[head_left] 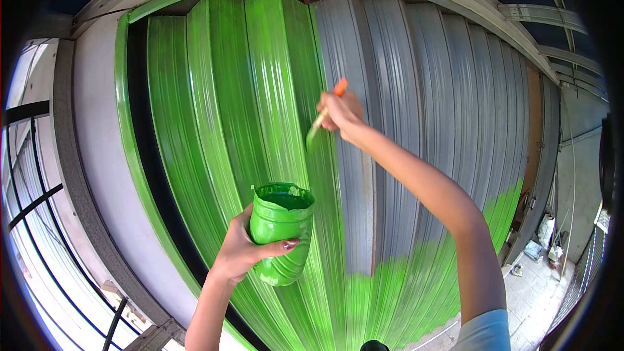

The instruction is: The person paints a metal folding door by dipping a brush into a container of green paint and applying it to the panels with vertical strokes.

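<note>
My left hand point(250, 250) is wrapped round a cut-off plastic container point(283, 231) coated in green, with green paint inside. Its thumb lies across the container's front. My right hand point(341, 114) grips a paintbrush point(319, 121) with an orange handle end pointing up and green bristles pointing down. The bristles are at the folded metal door point(260, 91), by the border between green and grey; whether they touch it is hard to tell. Panels on the left are green, while the upper right ones point(396, 78) are grey. A green band runs along the lower right.
A green frame point(122, 91) edges the door at the left and top, beside a pale wall point(104, 110). Black window bars point(32, 208) stand at the far left. Bags and other items point(549, 240) lie on the tiled floor point(530, 299) at the right.
</note>
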Available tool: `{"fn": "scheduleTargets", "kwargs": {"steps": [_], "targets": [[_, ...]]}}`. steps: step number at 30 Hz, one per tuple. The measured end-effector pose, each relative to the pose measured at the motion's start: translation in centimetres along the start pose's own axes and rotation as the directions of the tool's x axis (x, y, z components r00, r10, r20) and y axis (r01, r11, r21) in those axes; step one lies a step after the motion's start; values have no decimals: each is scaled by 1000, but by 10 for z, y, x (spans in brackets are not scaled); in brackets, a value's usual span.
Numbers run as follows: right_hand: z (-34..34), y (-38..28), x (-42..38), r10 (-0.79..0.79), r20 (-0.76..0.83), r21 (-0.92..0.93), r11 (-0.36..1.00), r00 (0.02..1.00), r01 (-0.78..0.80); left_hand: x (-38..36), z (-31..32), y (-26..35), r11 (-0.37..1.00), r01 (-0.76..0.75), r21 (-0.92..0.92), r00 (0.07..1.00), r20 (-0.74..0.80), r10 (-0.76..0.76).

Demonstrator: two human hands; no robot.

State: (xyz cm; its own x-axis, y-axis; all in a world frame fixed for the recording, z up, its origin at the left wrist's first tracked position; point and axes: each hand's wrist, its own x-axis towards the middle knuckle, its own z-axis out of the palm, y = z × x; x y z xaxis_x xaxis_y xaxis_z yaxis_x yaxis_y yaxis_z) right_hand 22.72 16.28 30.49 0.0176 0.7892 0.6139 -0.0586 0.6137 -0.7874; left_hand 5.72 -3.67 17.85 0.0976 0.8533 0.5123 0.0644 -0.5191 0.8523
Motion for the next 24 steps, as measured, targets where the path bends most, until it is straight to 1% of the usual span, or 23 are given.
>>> {"fn": "scheduleTargets", "kwargs": {"steps": [1,3,4,5,7,8,11,12,13,14,16,18,20,22,24], "targets": [[6,-16,4,-35,-19,-22,999,999,34,0,-1,-2,1000,4,-2,1000,-1,-4],[7,-42,25,-73,-117,104,991,990,85,3,-1,-4,1000,2,-6,1000,-1,-2],[4,-56,30,-132,-167,202,965,977,165,4,-1,-6,1000,1,-7,1000,-1,-1],[2,-69,34,-179,-221,294,925,959,241,4,-1,-9,1000,5,-7,1000,-2,-5],[3,-82,51,-286,-330,461,782,900,418,6,-1,-10,999,30,-12,999,-13,-31],[7,-82,53,-332,-351,495,728,875,475,7,-1,-10,999,36,-15,999,-20,-36],[13,-46,40,-280,-291,520,756,915,397,7,-2,-14,998,63,-20,997,-52,-64],[14,-23,22,-311,-276,512,753,910,413,4,-3,-17,997,71,-35,996,-53,-73],[16,9,10,-328,-226,546,737,917,398,2,-3,-19,996,74,-48,995,-56,-77],[17,32,-11,-283,-247,562,737,927,375,0,-4,-20,995,77,-57,995,-59,-80],[12,86,-44,-303,-207,537,760,930,367,-5,-7,-30,996,72,-61,996,-52,-76],[7,122,-80,-225,-201,507,808,953,298,-11,-7,-36,994,80,-74,994,-66,-85],[3,155,-117,-154,-184,511,829,971,229,-17,-4,-39,990,101,-94,990,-90,-110],[0,180,-149,-136,-177,469,859,975,205,-22,-4,-48,989,101,-109,990,-92,-111],[-1,204,-176,-94,-176,523,834,980,174,-27,-2,-57,988,106,-115,989,-87,-116]]}}
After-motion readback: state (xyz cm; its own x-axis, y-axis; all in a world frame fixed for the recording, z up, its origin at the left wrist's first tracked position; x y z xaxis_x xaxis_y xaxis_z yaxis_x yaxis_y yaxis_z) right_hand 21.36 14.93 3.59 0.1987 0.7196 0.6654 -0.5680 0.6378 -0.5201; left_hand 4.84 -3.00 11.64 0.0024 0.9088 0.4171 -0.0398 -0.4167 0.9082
